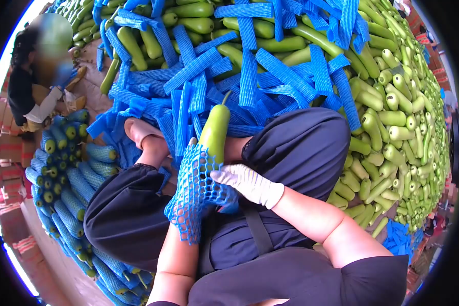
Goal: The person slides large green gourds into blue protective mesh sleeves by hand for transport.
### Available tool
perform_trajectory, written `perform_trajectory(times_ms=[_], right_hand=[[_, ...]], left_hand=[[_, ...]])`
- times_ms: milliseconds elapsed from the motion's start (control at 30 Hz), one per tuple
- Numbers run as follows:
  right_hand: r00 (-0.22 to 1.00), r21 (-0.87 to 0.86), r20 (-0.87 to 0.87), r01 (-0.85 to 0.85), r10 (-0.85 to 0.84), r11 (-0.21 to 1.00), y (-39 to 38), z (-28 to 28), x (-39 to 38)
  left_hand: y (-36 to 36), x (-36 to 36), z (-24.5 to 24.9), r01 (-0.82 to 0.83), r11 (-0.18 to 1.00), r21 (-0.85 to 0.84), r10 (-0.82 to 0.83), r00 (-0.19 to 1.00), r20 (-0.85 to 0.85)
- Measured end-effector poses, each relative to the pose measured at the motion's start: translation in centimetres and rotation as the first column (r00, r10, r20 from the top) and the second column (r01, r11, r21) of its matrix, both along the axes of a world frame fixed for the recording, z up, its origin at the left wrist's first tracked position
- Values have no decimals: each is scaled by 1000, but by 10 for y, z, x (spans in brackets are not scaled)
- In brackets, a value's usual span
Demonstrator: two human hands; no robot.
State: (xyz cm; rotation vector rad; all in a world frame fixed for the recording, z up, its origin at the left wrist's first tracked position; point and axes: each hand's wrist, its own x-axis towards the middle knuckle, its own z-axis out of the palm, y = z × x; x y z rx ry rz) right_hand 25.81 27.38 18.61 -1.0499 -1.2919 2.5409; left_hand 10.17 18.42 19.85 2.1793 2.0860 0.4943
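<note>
A light green bottle gourd point(215, 130) stands nearly upright in front of my lap, its thin stem pointing up. My left hand point(189, 171) is closed around the gourd's lower part. A blue foam net sleeve point(189, 217) is stretched open over that hand and wrist, its mesh reaching the gourd's lower end. My right hand point(250, 184), in a white striped glove, comes from the right with its fingers closed at the sleeve's edge, against the base of the gourd. The gourd's bottom is hidden by the mesh and the hands.
Flat blue foam sleeves point(199, 69) lie heaped before my crossed legs. Bare gourds point(392, 117) are piled behind and along the right. Sleeved gourds point(76, 183) are stacked at left. Another person point(30, 86) sits at upper left, near stacked cartons point(7, 148).
</note>
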Motion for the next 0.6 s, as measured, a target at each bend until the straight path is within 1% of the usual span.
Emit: perform_trajectory(times_ms=[33,67,100,167,233,267,300,333,367,400,433,467,500,533,567,600], right_hand=[[965,-4,-74,254,-253,967,-6,-7,-8],[950,148,-80,312,-303,939,4,-10,-10],[933,297,-96,360,-347,885,21,-12,-13],[915,456,-75,386,-397,802,50,-16,-17],[924,417,2,346,-382,840,73,-8,-17],[915,494,-31,363,-402,790,83,-18,-18],[907,566,-67,377,-416,733,92,-29,-20],[903,544,-61,388,-426,744,98,-29,-20],[892,561,-52,399,-450,725,101,-30,-20],[888,572,-51,402,-458,715,101,-31,-19],[884,583,-51,404,-465,705,100,-31,-19],[889,585,-54,397,-454,707,99,-32,-17],[871,601,-38,412,-490,685,97,-33,-15],[849,618,-24,427,-527,660,94,-34,-13],[827,542,-54,495,-559,679,89,-34,-12],[828,531,-47,495,-559,688,85,-34,-9]], left_hand=[[4,1,-6,-5,1000,3,5,1000,17],[-7,1,-11,-11,1000,8,11,999,34],[6,4,-16,-17,1000,14,17,999,49],[3,1,-25,-34,999,27,32,997,77],[-7,4,-33,-54,998,44,50,994,102],[-9,4,-38,-68,996,54,62,991,115],[1,13,7,84,993,-80,-63,972,228],[0,18,17,74,994,-77,-55,972,229],[-3,23,24,-64,985,-163,160,702,693],[-7,26,29,-134,945,-299,321,197,926],[-10,29,32,-116,891,-439,370,-374,850],[-13,31,33,-18,844,-536,295,-820,491],[-16,32,32,-28,846,-532,284,-822,494],[-18,33,29,-57,869,-492,282,-760,586],[-19,34,28,-81,890,-449,276,-688,671],[-20,37,34,-139,885,-445,272,-621,735]])
